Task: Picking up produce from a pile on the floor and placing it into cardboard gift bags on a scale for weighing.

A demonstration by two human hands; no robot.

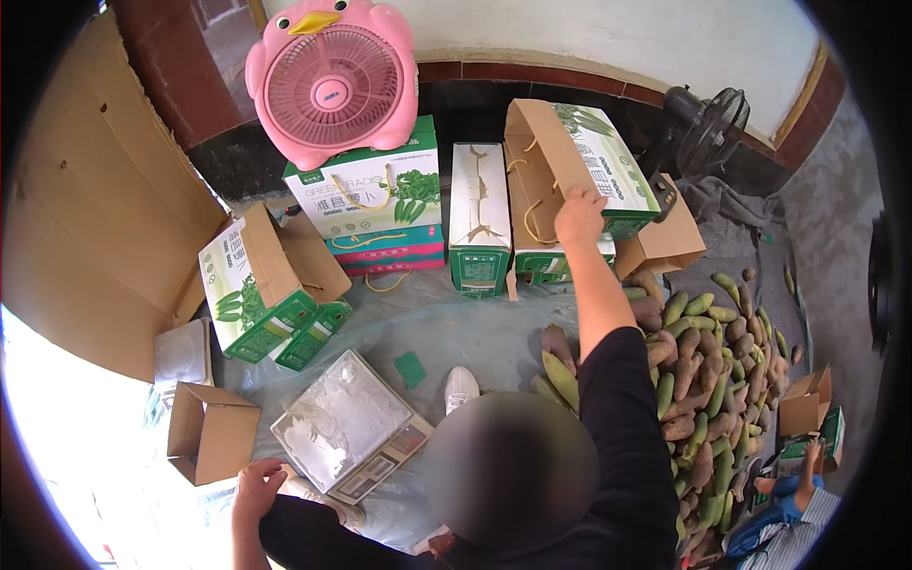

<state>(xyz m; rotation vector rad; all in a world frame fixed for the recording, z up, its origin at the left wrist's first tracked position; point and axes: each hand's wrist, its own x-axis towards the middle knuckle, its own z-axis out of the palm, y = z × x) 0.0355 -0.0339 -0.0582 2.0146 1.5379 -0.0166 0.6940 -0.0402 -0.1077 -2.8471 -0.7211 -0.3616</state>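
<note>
My right hand [579,220] reaches forward with its fingers closed over the edge of a brown cardboard flap [560,157]. The flap belongs to an open white-and-green carton [613,171] with yellow cord handles, lying tilted at the back right. At the lower left, my left hand [256,489] hangs with curled fingers, and nothing shows in it. It is nearest to a flat weighing scale [342,418] whose plate is covered in crumpled whitish film. A small brown open box [211,432] stands on the other side of that hand.
A big pile of green and reddish-brown radishes [708,380] spreads at the right. Further cartons [480,214] and an open one [271,280] stand ahead. A pink fan [332,90] sits on stacked boxes; a black fan [708,128] stands behind. Another person [788,513] is at lower right.
</note>
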